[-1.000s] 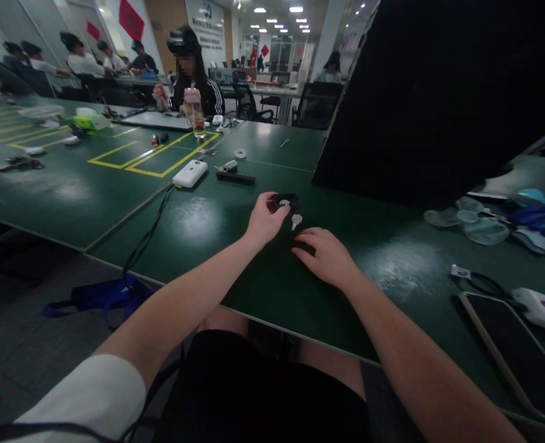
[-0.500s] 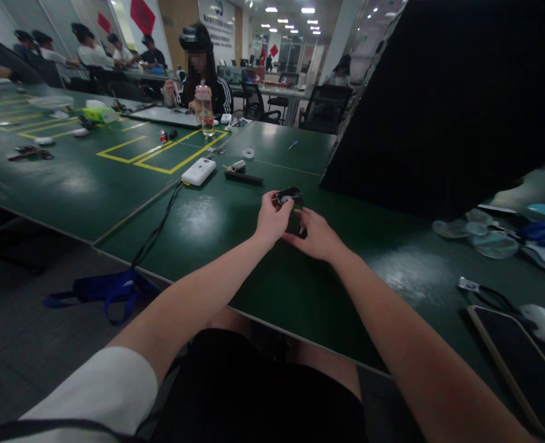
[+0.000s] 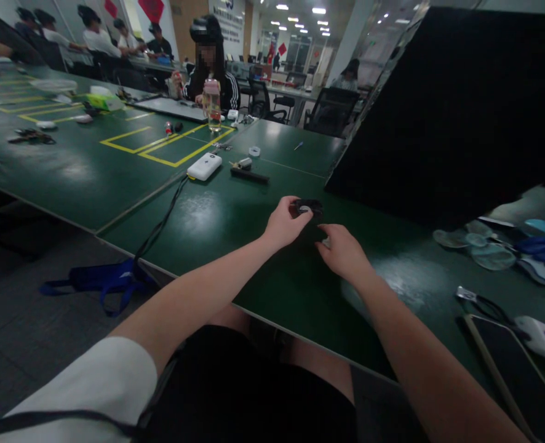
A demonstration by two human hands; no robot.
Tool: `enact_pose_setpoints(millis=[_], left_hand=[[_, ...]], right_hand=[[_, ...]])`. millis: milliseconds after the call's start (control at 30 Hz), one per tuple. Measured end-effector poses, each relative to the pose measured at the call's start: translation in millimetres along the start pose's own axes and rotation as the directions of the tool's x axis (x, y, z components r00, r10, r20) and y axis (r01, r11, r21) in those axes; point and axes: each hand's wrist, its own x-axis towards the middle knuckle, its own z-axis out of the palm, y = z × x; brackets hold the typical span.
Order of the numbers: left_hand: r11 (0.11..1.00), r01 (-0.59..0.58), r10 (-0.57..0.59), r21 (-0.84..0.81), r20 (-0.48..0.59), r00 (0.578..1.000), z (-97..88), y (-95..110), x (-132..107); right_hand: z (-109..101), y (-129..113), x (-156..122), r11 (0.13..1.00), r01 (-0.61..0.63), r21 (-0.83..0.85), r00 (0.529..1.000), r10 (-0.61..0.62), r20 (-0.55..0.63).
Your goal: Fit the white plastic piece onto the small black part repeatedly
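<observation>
My left hand [image 3: 285, 224] is closed around a small black case-like object [image 3: 308, 207] with a pale spot on it, holding it just above the green table [image 3: 235, 215]. My right hand [image 3: 344, 252] lies beside it on the table with fingers curled down. Whatever is under those fingers is hidden.
A white power bank [image 3: 204, 166] with a black cable, a black bar [image 3: 249, 176] and keys lie beyond. A big black panel [image 3: 443, 111] stands at right. A tablet [image 3: 507, 363], white device [image 3: 542, 338] and plastic bags [image 3: 475, 243] sit at right. A seated person [image 3: 210, 71] faces me; a pink bottle [image 3: 211, 104] stands there.
A small pale key that lay between my hands a second ago is out of sight. My right hand moved up to the black object, then drew back a little.
</observation>
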Motion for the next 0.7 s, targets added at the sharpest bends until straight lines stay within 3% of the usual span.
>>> enact_pose_setpoints(millis=[133, 233, 367, 533, 700], left_hand=[[0.996, -0.036, 0.028, 0.078, 0.102, 0.994, -5.4, 12, -11], [0.981, -0.106, 0.08, 0.164, 0.153, 0.985, -12.2, 22, -19], [0.932, -0.192, 0.118, 0.307, 0.243, 0.963, -16.3, 30, -25], [0.883, -0.245, 0.117, 0.401, 0.317, 0.941, -13.3, 24, -26], [0.846, -0.344, 0.159, 0.408, 0.422, 0.892, -8.9, 21, -29]], right_hand=[[0, 30, -15, 0.97, -0.214, -0.113, 0.974, 0.204, -0.094], [2, 43, -23, 0.959, -0.267, -0.095, 0.963, 0.263, -0.059], [0, 38, -29, 0.986, -0.136, 0.096, 0.988, 0.143, -0.063], [-11, 19, -33, 0.893, -0.16, 0.421, 0.961, 0.238, -0.14], [-23, 7, -39, 0.902, 0.036, 0.43, 0.98, 0.052, -0.192]])
